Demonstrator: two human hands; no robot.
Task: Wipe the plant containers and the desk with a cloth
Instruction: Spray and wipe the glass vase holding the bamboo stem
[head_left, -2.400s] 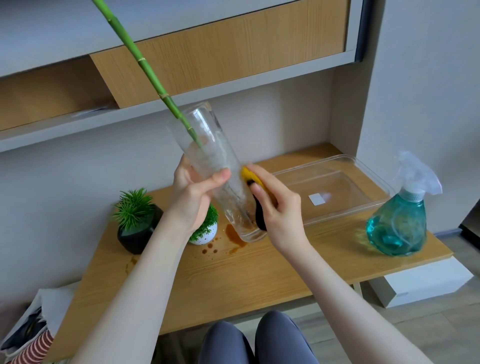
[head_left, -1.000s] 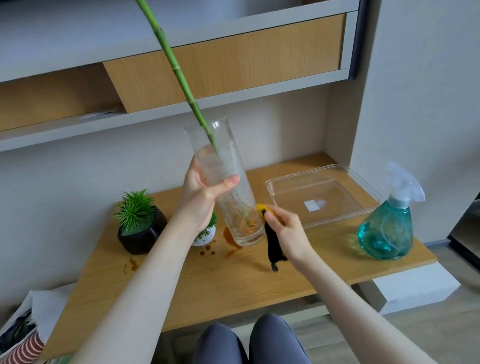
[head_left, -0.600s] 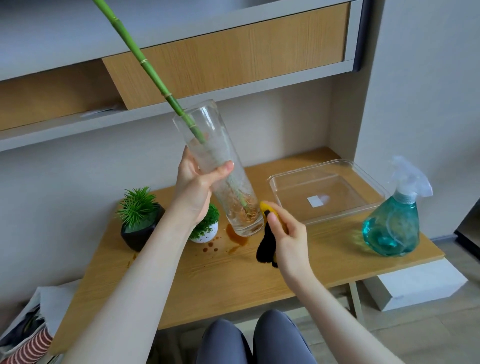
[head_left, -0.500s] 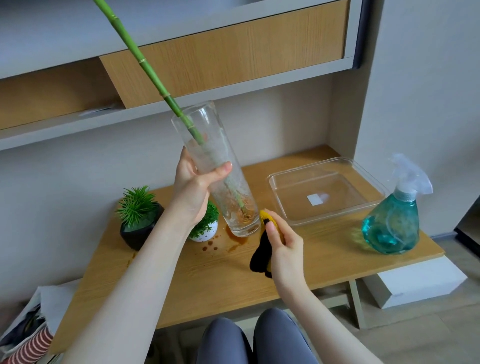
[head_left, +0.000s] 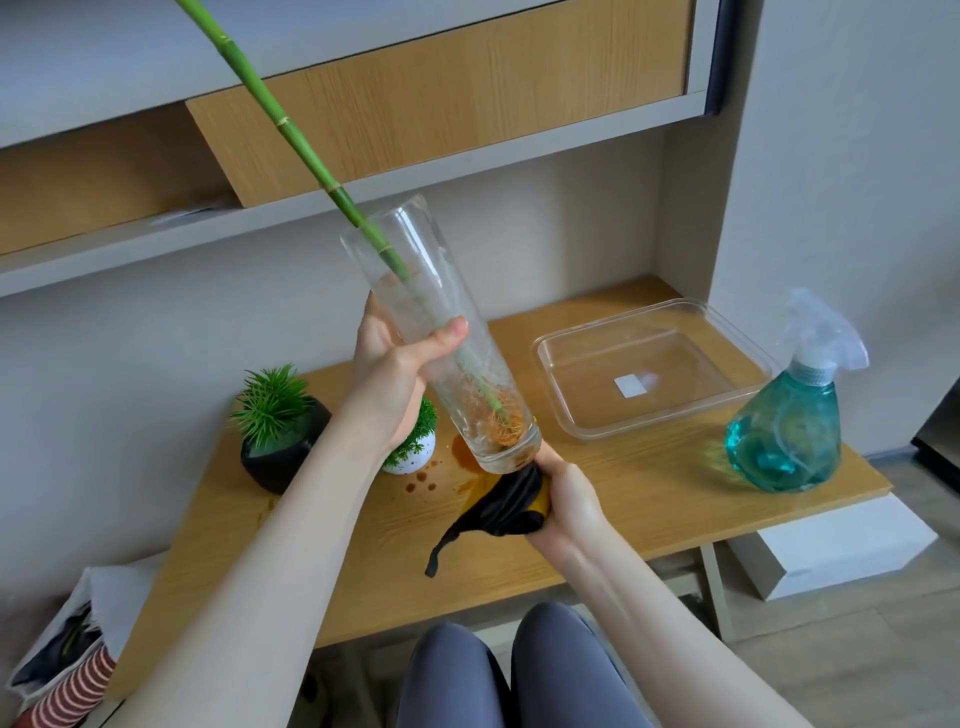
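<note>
While my left hand (head_left: 387, 371) wraps around the middle of a tall clear glass cylinder vase (head_left: 441, 353), thumb across its front, I hold it tilted, mouth leaning up and to the left, lifted off the light wooden desk (head_left: 649, 483). One long green bamboo stalk (head_left: 291, 132) runs out of the mouth toward the upper left; its orange-brown roots (head_left: 501, 423) sit in the base. My right hand (head_left: 569, 501) is curled around a bunched black-and-yellow cloth (head_left: 498, 506), pressing it against the underside of the vase's base; one black tail of the cloth hangs toward the desk. Brown liquid stains (head_left: 423, 480) mark the desk below the vase. Just behind them, partly hidden by my left wrist, stands a small white speckled pot with green leaves (head_left: 415, 449), and left of it a black faceted pot with spiky green foliage (head_left: 280, 434). Further right lies a clear rectangular plastic tray (head_left: 561, 410), and near the desk's right end stands a teal spray bottle with a clear trigger head (head_left: 787, 428).
</note>
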